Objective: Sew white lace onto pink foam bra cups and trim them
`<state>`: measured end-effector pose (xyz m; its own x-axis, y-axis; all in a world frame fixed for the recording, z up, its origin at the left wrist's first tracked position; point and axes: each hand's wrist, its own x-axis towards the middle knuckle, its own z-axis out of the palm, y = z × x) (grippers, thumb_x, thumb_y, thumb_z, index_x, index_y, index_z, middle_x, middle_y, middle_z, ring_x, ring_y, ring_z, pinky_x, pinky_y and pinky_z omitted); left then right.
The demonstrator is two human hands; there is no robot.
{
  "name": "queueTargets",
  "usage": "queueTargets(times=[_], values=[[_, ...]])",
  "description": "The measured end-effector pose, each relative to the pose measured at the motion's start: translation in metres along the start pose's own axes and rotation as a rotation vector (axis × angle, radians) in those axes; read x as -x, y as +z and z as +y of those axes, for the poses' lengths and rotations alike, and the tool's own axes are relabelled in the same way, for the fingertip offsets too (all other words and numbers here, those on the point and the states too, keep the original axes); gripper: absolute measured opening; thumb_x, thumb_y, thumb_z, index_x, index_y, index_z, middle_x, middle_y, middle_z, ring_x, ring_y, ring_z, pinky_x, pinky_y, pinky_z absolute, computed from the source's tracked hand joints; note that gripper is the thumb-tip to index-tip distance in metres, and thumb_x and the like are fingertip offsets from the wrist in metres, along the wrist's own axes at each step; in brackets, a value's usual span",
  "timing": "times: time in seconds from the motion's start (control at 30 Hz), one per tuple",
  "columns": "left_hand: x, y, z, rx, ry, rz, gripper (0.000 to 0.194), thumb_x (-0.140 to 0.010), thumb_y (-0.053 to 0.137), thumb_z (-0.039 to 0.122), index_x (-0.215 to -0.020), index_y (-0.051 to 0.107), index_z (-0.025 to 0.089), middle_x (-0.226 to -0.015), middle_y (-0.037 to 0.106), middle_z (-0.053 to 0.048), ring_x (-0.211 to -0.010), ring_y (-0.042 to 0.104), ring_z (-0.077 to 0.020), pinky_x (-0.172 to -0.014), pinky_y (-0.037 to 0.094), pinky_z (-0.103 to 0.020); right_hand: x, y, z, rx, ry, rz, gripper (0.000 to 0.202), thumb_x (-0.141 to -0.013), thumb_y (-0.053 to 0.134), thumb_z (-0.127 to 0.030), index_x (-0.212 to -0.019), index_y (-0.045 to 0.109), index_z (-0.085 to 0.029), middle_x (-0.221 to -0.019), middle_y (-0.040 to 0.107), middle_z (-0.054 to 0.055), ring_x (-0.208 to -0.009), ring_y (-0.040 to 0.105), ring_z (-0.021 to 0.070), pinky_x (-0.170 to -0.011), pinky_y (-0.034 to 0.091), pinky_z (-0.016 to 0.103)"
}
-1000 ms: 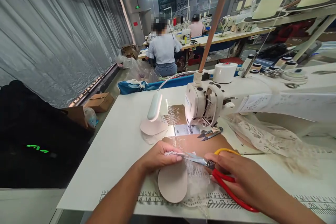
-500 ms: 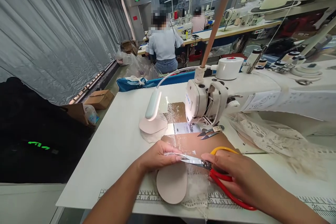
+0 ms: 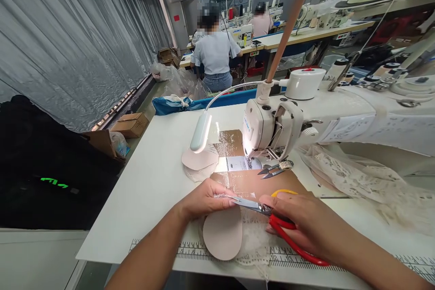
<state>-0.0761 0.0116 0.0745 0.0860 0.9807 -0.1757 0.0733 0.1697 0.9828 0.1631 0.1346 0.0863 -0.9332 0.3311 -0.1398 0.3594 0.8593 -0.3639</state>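
Note:
My left hand (image 3: 207, 197) pinches the upper edge of a beige rounded pad (image 3: 223, 238), with thin white lace (image 3: 253, 240) hanging beside it over the table's front. In my right hand (image 3: 299, 222) are scissors (image 3: 253, 205) with one red and one yellow handle. Their blades point left and reach the fabric edge at my left fingertips; they look nearly closed. Just beyond my hands stands a white sewing machine (image 3: 258, 127), its needle area lit. Thread snips (image 3: 274, 170) lie on the brown sheet (image 3: 244, 183) in front of it.
Another beige pad (image 3: 200, 158) with lace rests left of the needle plate, under a lamp (image 3: 201, 132). Cream lace (image 3: 350, 172) is heaped at the right under the machine arm. A printed ruler (image 3: 193, 251) runs along the front edge. A person (image 3: 215, 54) sits ahead.
The scissor blades, apart before, have come together at the fabric edge. My left hand keeps its pinch on the pad. The view has shifted slightly.

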Motion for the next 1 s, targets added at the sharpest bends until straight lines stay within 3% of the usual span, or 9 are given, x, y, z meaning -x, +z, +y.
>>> queueTargets(times=[0.1,0.23,0.37,0.53,0.67,0.9,1.0], values=[[0.0,0.0,-0.001,0.032,-0.01,0.0,0.03,-0.078,0.072,0.036,-0.096,0.076,0.011,-0.081,0.07,-0.008,-0.069,0.054,-0.0129,-0.063,0.041,-0.021,-0.003,0.006,0.005,0.047,-0.083,0.103,0.031,-0.088,0.048,-0.05,-0.093,0.06,-0.021,-0.073,0.055,0.002,-0.067,0.049,0.011,-0.057,0.02,0.022],[0.001,0.001,0.0,0.098,-0.045,-0.018,0.028,-0.077,0.073,0.033,-0.095,0.076,0.012,-0.08,0.069,-0.007,-0.07,0.052,-0.0117,-0.065,0.039,-0.021,-0.005,0.016,0.017,0.127,-0.228,0.257,0.017,-0.09,0.049,-0.03,-0.102,0.057,-0.022,-0.068,0.052,0.0,-0.063,0.048,0.0092,-0.056,0.017,0.022],[0.001,0.002,0.002,0.15,-0.077,-0.017,0.027,-0.076,0.074,0.033,-0.095,0.077,0.014,-0.074,0.066,-0.004,-0.068,0.05,-0.01,-0.064,0.038,-0.02,-0.005,0.021,0.025,0.15,-0.296,0.36,0.02,-0.088,0.051,-0.025,-0.107,0.054,-0.023,-0.067,0.052,-0.001,-0.062,0.047,0.0085,-0.056,0.016,0.022],[0.0,0.003,0.0,0.173,-0.079,0.019,0.026,-0.075,0.076,0.033,-0.09,0.077,0.013,-0.07,0.062,-0.003,-0.066,0.047,-0.0091,-0.063,0.035,-0.02,-0.01,0.013,0.02,0.168,-0.288,0.332,0.017,-0.087,0.052,-0.027,-0.102,0.058,-0.021,-0.066,0.052,-0.001,-0.06,0.046,0.0074,-0.054,0.017,0.022],[0.001,0.004,0.0,0.2,-0.093,-0.022,0.025,-0.073,0.077,0.033,-0.087,0.077,0.012,-0.065,0.057,-0.002,-0.063,0.041,-0.0082,-0.06,0.032,-0.02,-0.014,0.007,0.011,0.112,-0.274,0.296,0.016,-0.084,0.053,-0.025,-0.098,0.06,-0.023,-0.066,0.051,-0.001,-0.061,0.044,0.0072,-0.056,0.018,0.02],[0.0,0.003,0.0,0.141,-0.084,-0.024,0.027,-0.073,0.076,0.035,-0.079,0.076,0.009,-0.056,0.041,0.003,-0.057,0.029,-0.007,-0.055,0.024,-0.022,-0.018,0.011,0.013,0.086,-0.293,0.287,0.016,-0.084,0.054,-0.029,-0.099,0.06,-0.026,-0.066,0.051,-0.002,-0.062,0.043,0.0079,-0.057,0.019,0.019],[0.0,0.004,-0.002,0.136,-0.085,-0.015,0.028,-0.073,0.075,0.036,-0.076,0.074,0.009,-0.055,0.04,0.003,-0.055,0.028,-0.0066,-0.054,0.023,-0.022,-0.019,0.015,0.015,0.145,-0.293,0.307,0.012,-0.084,0.051,-0.023,-0.092,0.06,-0.025,-0.063,0.05,-0.002,-0.059,0.042,0.0078,-0.056,0.016,0.021]])
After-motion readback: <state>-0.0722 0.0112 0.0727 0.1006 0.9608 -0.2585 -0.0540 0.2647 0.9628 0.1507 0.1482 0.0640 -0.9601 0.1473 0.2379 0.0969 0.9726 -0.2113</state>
